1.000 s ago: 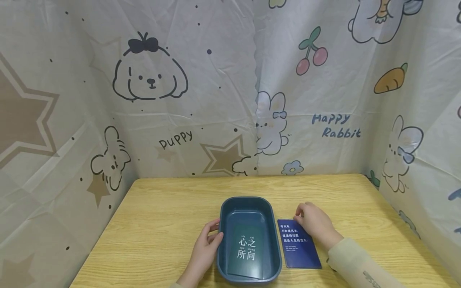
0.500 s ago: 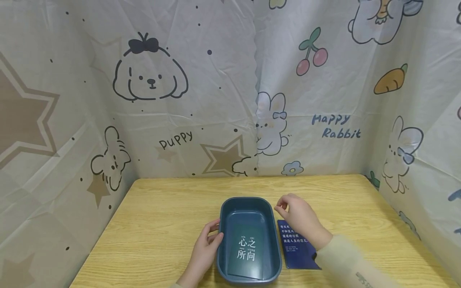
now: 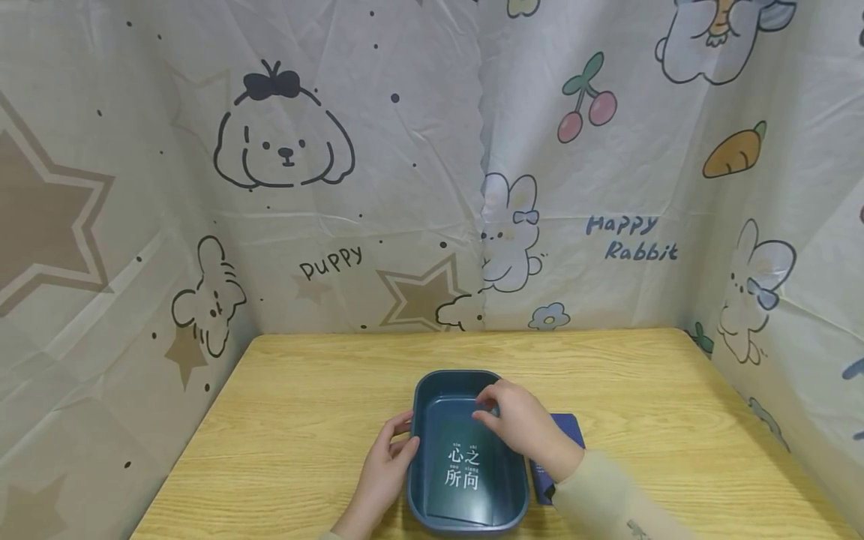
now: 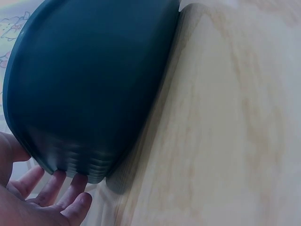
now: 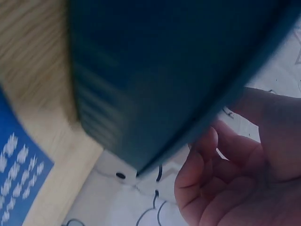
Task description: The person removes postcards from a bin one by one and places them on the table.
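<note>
A dark teal rectangular tray (image 3: pixel 421 480) stands on the table, and inside it lies a thin green notebook (image 3: pixel 459 495) with white characters. My left hand (image 3: pixel 385 469) holds the tray's left side; its fingertips rest against the outer wall in the left wrist view. Over the tray's right rim reaches my right hand (image 3: pixel 523 424), fingers bent and thumb apart from the index finger, nothing visible between them. Its fingertips are above the upper part of the tray. To the right of the tray, a blue notebook (image 3: pixel 567 426) with white text is partly covered by the right hand and sleeve.
The wood-grain table (image 3: pixel 324 397) extends to both sides of the tray and behind it. A pale curtain (image 3: pixel 405 187) printed with cartoon animals hangs around its back and sides.
My right hand has moved left from the blue notebook's top edge, over the tray's rim to above its inside. The left hand and the tray have stayed in place.
</note>
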Motion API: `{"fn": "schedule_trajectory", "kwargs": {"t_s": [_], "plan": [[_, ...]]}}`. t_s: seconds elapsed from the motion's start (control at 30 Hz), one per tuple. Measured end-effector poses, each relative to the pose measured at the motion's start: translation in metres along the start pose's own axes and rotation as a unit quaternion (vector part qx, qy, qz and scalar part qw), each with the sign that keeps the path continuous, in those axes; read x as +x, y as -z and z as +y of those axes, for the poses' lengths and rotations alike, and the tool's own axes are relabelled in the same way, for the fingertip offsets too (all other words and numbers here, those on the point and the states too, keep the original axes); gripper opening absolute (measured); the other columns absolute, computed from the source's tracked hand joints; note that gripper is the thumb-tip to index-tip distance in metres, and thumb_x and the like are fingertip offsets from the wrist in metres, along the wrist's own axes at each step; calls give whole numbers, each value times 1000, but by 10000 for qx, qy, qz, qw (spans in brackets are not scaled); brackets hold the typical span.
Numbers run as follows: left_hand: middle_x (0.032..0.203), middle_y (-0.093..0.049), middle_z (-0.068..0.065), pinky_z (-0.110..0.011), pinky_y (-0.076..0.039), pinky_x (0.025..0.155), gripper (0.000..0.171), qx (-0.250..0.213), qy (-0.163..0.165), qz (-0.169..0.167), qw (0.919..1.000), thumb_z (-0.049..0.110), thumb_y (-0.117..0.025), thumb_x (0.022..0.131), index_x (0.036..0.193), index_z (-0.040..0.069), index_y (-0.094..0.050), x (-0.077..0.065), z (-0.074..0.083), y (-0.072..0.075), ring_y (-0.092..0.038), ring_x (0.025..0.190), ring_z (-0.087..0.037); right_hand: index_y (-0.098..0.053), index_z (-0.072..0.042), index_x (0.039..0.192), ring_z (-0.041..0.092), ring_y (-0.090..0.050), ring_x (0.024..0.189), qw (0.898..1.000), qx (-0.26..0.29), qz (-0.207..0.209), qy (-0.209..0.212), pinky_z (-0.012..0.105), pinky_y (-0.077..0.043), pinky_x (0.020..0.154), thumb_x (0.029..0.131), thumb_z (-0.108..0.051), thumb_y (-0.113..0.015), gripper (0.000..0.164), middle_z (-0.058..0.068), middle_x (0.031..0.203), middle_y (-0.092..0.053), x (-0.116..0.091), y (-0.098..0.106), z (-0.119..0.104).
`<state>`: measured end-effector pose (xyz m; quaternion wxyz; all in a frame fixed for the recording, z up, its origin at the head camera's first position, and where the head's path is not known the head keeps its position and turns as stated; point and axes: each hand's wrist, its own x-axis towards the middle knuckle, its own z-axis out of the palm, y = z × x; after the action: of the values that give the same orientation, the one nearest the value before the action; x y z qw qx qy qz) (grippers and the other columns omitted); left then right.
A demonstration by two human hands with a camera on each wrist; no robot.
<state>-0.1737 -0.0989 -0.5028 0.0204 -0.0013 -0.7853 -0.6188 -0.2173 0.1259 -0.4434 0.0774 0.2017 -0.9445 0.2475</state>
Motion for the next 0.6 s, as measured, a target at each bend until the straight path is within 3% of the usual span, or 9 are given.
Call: {"fn": "schedule_trajectory", "kwargs": {"t_s": [0.6], "plan": [[130,-53,-16,-49,-53,90,41,38,4,-67,10000,21,-54,96,136,16,-48,1,-1,1,-57,109,-28,-70,-3,103,23,-59,89,9956,-494,-506,619,42,-57,80,79,-27,-75,34,10,94,-68,4,-32,-8]]}}
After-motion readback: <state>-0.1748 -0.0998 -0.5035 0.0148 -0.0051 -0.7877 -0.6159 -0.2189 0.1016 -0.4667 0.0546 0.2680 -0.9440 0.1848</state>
